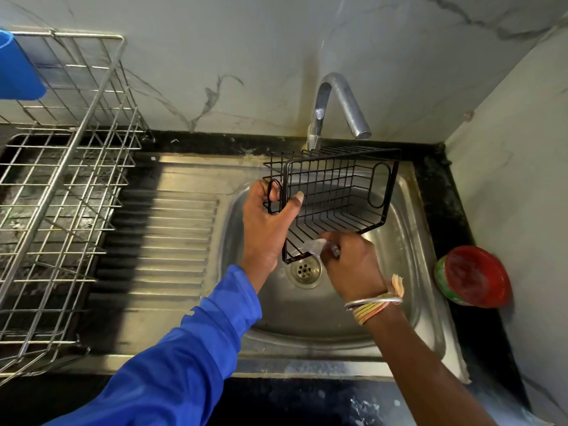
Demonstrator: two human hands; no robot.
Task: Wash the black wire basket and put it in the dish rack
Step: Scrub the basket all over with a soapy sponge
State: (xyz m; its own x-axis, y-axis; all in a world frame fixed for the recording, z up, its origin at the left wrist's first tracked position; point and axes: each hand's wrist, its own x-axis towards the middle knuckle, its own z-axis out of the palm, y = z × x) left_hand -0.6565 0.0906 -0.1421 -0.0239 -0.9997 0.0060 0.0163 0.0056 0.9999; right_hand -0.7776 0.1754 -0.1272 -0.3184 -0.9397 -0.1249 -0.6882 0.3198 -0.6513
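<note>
Black wire basket (338, 192) hangs tilted over the sink (399, 287), the left hand (267, 222) curled round its end handle. The right hand (350, 265) pinches a pale scrubber (313, 245) against the lower rim. Scrub each wire in turn; grip firmly, since wet wire likely slips.

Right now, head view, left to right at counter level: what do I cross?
dish rack → ribbed drainboard → left hand → black wire basket held over the sink → red-lidded tub. Right hand and tap overlap the basket, so both are left out.
</note>
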